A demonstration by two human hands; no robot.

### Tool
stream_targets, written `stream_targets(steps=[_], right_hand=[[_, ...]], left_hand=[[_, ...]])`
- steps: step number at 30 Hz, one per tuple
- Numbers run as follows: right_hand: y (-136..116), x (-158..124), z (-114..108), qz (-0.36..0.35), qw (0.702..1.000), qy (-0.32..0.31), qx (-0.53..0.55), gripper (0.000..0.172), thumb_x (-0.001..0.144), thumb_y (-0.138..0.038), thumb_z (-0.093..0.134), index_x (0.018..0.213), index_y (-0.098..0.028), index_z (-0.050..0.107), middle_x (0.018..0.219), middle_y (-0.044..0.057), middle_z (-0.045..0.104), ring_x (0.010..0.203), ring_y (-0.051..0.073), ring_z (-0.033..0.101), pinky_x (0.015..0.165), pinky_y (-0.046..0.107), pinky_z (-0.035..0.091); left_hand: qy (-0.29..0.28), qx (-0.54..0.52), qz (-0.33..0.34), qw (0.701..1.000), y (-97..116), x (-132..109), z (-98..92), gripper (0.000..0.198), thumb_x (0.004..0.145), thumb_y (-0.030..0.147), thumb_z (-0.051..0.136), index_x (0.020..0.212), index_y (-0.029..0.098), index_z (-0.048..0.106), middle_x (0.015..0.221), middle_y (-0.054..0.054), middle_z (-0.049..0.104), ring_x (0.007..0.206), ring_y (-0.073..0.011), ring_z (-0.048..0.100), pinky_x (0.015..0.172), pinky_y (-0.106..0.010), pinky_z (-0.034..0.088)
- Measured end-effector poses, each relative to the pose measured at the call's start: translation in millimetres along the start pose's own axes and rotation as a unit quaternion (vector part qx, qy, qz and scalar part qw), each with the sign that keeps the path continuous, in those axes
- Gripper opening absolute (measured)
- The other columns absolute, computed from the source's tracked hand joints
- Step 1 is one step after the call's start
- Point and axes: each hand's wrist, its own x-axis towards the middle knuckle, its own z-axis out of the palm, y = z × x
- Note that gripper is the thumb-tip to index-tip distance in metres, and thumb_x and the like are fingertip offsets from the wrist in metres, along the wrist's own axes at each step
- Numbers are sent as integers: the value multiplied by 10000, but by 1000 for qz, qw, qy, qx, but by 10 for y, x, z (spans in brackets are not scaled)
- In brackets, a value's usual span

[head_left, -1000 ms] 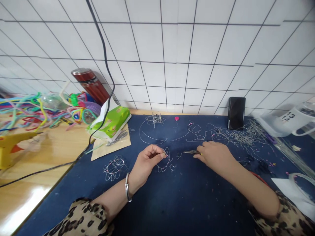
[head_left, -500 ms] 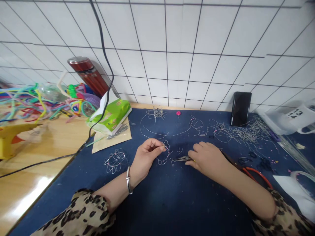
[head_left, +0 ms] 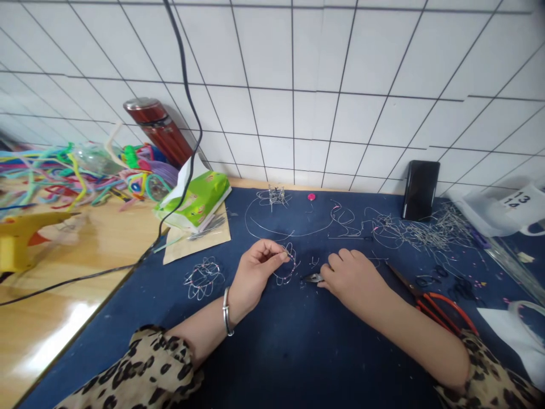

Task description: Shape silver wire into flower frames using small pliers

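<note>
Item in work: beaded wire piece (head_left: pixel 288 267), lying mid-front on the blue tabletop (head_left: pixel 298 352), its upper edge pinched between the fingers of the left hand (head_left: pixel 255 272). The right hand (head_left: pixel 349 275) has its fingers clenched around small pliers (head_left: pixel 312 278), whose nose points at the piece from just beside it. Done, by the look of it: one wire flower (head_left: pixel 203 277) lying flat to the left, apart from both hands, while the pinched piece seems smaller and only part-formed. Stock left: a tangle of cut wires (head_left: pixel 426 230) at back right, and scissors (head_left: pixel 434 307) near the right forearm.
</note>
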Motion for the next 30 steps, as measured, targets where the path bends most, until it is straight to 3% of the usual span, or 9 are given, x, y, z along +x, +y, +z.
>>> stream_targets(steps=[8, 16, 23, 30], right_hand=[[71, -44, -31, 27, 999, 12, 18, 177, 787, -377, 583, 730, -211, 558, 710, 13, 530, 688, 171, 435, 581, 289, 209], [132, -64, -139, 85, 994, 74, 2, 212, 844, -383, 493, 770, -199, 568, 699, 30, 505, 697, 164, 416, 616, 293, 235], [117, -80, -192, 92, 990, 106, -32, 243, 853, -398, 462, 891, -192, 584, 731, 43, 498, 710, 171, 387, 627, 307, 229], [125, -83, -169, 91, 990, 100, -36, 261, 870, -402, 421, 902, -197, 581, 731, 42, 488, 711, 173, 374, 624, 312, 223]], left_hand=[[-15, -6, -5, 1000, 34, -5, -1, 65, 756, 188, 615, 759, 150, 563, 750, -22, 628, 712, -130, 588, 716, -265, 444], [-10, -50, -40, 998, 67, -73, 42, 86, 718, 167, 654, 733, 163, 569, 856, -21, 625, 802, -128, 564, 770, -259, 424], [-27, -70, -72, 995, 69, -177, 122, 94, 723, 157, 650, 743, 169, 558, 795, 1, 589, 684, -93, 517, 676, -222, 419], [-65, -10, -48, 997, 22, -194, 137, 170, 768, 160, 598, 927, 210, 562, 785, 14, 517, 641, -91, 481, 616, -219, 410]])
